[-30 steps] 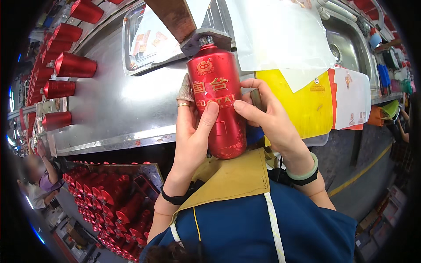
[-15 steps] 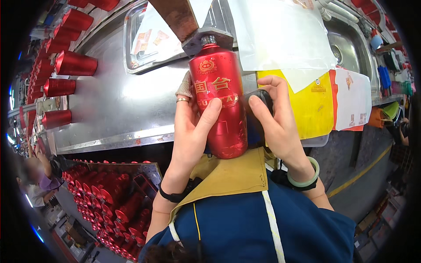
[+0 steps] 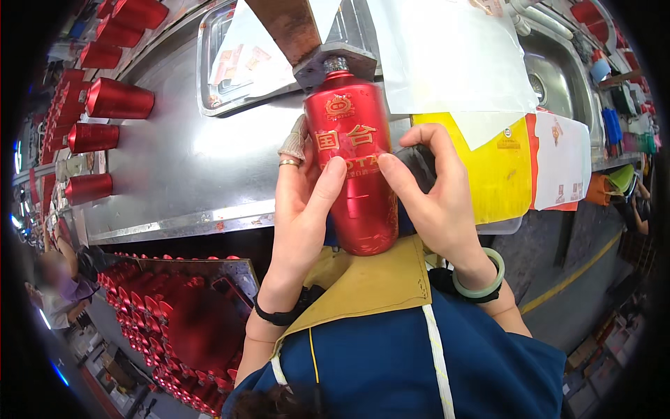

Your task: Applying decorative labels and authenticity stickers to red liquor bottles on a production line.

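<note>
A glossy red bottle (image 3: 363, 209) with gold markings lies in front of me. Its clear neck sits in a notched metal bracket (image 3: 310, 70), and its base rests against my tan apron (image 3: 370, 290). My left hand (image 3: 300, 202) grips the bottle's left side, thumb across the front; one finger wears a pale fabric cover. On the right side, my right hand (image 3: 440, 195) has its thumb tip at the printed lettering. A smooth dark object (image 3: 419, 166), its kind unclear, is held inside the curled fingers of that hand, close against the bottle.
A steel worktop carries a metal tray (image 3: 209, 98) with label sheets, white backing paper (image 3: 453, 63) and a yellow sheet (image 3: 499, 181). Red cup-shaped pieces (image 3: 120, 99) stand at the left. Many red bottles fill a bin (image 3: 160, 314) below. A sink (image 3: 558, 77) lies far right.
My right thumb has moved left onto the bottle's lettering, the dark object coming along slightly. The bottle has turned a little, its print shifting right. My left hand keeps its grip.
</note>
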Available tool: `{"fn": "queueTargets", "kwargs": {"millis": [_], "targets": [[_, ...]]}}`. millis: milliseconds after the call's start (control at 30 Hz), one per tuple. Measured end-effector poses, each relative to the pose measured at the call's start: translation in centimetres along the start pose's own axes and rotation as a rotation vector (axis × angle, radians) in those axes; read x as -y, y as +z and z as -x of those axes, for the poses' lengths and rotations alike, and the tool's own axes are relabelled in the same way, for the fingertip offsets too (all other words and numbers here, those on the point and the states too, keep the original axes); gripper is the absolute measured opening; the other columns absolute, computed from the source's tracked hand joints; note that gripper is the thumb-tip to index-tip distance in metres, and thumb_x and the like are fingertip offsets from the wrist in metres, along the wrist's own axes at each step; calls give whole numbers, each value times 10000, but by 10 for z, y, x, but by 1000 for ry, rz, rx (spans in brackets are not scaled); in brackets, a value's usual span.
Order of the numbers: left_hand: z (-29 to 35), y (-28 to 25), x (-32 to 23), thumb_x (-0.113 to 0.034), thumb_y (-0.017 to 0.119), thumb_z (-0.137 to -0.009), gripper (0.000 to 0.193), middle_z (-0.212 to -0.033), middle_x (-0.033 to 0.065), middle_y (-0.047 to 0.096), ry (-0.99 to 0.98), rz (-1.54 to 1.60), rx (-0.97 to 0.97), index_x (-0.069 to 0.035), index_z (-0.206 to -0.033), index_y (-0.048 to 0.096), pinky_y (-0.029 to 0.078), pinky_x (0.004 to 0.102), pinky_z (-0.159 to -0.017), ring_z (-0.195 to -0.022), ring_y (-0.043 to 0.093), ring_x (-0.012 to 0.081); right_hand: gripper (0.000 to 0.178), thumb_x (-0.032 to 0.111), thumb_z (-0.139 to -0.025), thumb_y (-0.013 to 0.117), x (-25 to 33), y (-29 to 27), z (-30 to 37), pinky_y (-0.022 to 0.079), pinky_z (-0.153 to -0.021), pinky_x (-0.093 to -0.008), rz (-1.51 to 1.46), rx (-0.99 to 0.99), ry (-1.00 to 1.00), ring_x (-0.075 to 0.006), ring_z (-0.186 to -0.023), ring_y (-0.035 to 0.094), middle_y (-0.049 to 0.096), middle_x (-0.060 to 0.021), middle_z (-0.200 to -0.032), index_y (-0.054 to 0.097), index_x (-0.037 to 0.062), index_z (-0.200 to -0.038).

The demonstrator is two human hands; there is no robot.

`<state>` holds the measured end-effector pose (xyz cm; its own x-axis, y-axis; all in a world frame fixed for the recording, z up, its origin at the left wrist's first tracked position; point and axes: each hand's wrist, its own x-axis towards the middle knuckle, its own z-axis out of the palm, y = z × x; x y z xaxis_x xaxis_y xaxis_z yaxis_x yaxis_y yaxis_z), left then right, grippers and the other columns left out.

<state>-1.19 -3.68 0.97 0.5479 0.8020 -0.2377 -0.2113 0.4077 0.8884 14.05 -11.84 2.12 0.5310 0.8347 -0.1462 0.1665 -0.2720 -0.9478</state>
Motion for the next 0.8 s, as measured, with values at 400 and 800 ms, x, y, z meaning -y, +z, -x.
{"fn": "queueTargets", "kwargs": {"millis": [400,800], "targets": [[-9,11,1,-77,722,-982,642,-1348,159,600,-4,-99,-57,17,-1494,345,557,346,-997,-1178,656,194,326,168,-925,778,-5,1,-1,518,-734,-315,-18,-18,-74,-156,-792,616,635,-100,-921,558,-2,-1094],[-11,14,4,-66,754,-951,681,-1330,138,599,2,-174,-45,6,-1485,337,547,340,-985,-1174,645,183,181,76,-1052,533,-16,-15,-12,460,-796,-241,-168,-104,-109,-95,-882,538,599,-58,-998,547,-19,-1206]]}}
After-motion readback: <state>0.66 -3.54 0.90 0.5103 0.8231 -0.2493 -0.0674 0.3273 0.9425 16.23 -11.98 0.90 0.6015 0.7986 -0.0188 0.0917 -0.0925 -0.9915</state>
